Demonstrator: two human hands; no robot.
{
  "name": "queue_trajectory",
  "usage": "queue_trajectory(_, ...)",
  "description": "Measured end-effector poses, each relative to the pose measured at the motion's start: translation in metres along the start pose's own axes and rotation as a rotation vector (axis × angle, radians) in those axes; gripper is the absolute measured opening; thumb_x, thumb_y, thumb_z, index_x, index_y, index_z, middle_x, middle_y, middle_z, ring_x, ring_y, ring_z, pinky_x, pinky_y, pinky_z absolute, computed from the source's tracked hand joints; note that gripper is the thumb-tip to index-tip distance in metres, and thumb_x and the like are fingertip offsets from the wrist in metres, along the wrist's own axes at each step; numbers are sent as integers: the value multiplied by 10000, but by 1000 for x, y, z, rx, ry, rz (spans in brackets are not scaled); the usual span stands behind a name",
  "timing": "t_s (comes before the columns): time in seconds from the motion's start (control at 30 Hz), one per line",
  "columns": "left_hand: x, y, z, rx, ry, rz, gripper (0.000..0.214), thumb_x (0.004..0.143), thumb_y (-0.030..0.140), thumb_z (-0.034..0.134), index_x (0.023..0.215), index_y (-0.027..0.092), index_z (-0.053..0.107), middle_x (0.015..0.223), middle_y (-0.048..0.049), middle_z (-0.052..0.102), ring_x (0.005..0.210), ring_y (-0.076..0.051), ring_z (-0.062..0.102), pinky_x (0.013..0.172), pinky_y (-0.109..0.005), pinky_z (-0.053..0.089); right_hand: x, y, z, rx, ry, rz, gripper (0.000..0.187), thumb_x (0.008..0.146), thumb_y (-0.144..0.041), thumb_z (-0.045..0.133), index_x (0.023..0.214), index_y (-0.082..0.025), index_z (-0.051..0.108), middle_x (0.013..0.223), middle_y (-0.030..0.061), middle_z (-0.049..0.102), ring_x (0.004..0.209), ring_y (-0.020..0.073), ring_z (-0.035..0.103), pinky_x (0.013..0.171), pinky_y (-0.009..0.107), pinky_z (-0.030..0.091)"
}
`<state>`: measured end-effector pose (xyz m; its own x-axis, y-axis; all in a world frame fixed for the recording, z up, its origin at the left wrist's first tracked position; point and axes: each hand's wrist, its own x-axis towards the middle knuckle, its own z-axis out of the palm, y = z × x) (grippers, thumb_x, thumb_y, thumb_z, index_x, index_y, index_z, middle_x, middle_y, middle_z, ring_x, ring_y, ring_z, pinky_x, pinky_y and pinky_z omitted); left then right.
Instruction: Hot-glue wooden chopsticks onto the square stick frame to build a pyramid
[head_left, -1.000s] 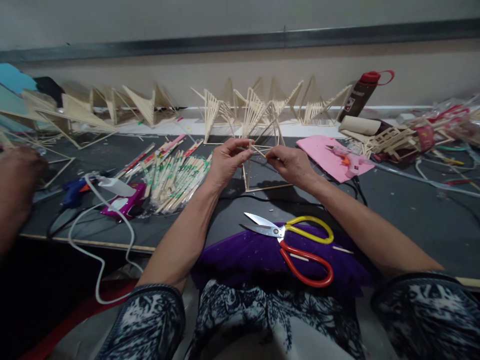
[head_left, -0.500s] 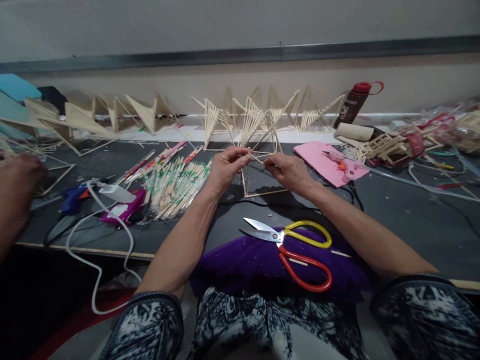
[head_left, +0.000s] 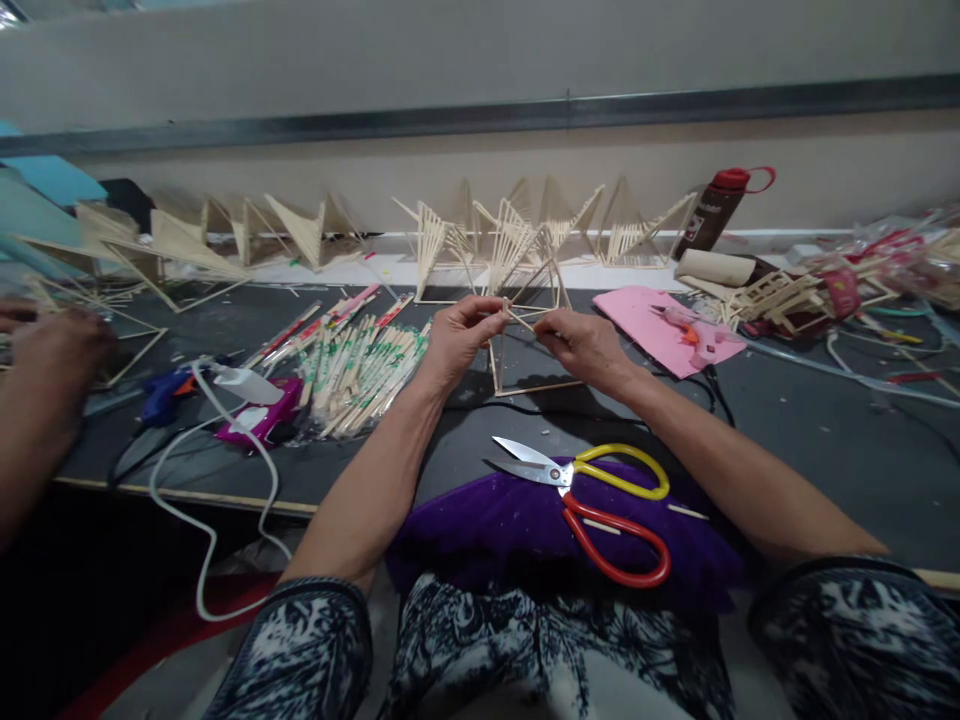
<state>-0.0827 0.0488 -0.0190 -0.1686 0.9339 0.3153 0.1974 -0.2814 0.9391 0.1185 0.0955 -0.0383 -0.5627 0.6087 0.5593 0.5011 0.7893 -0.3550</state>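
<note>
My left hand point(head_left: 466, 335) pinches the top corner of a small frame of thin wooden sticks point(head_left: 536, 388), which stands on the dark table point(head_left: 465, 455). Between finger and thumb of my right hand point(head_left: 581, 342) is a slanting wooden stick, whose other end meets that same corner. Closer to me, scissors point(head_left: 555, 474) with one yellow and one red handle lie part-open on a purple cloth point(head_left: 465, 520). Left of my left forearm is a pile of wrapped chopsticks point(head_left: 367, 375).
Finished-looking stick models point(head_left: 517, 240) line the wall. A bottle point(head_left: 709, 212) and a pink sheet point(head_left: 637, 315) are at right. A blue glue gun point(head_left: 166, 392), a purple device point(head_left: 262, 420) and a white cable point(head_left: 214, 545) lie left, near another person's hand point(head_left: 64, 350).
The whole view has shifted slightly, so things sit a little further right. Both my hands keep their hold at the frame's corner. The other person's hand has moved.
</note>
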Motion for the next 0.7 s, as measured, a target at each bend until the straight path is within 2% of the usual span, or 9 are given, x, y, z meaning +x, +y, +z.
queue_trajectory(0.33, 1, -2, 1, -14, 1, 18, 330, 652, 410, 778, 878, 172, 744, 803, -34, 708, 683, -127, 612, 492, -182, 422, -1, -1, -1, -7, 21, -6, 164, 896, -211, 532, 956, -210, 685, 937, 42, 731, 809, 184, 639, 688, 270, 403)
queue_trajectory(0.53, -1, 1, 3, 1, 19, 41, 301, 652, 394, 767, 847, 165, 746, 747, -23, 681, 659, -120, 594, 495, -189, 419, -2, 0, 0, -9, 33, -6, 156, 897, -229, 533, 929, -206, 684, 901, 42, 725, 778, 180, 631, 676, 267, 400)
queue_trajectory(0.7, -2, 3, 4, 3, 24, 55, 281, 656, 385, 759, 837, 170, 751, 807, -30, 692, 666, -116, 593, 497, -195, 420, -2, 4, 2, 9, 39, -26, 163, 903, -234, 523, 932, -204, 681, 899, 46, 719, 816, 187, 642, 695, 270, 414)
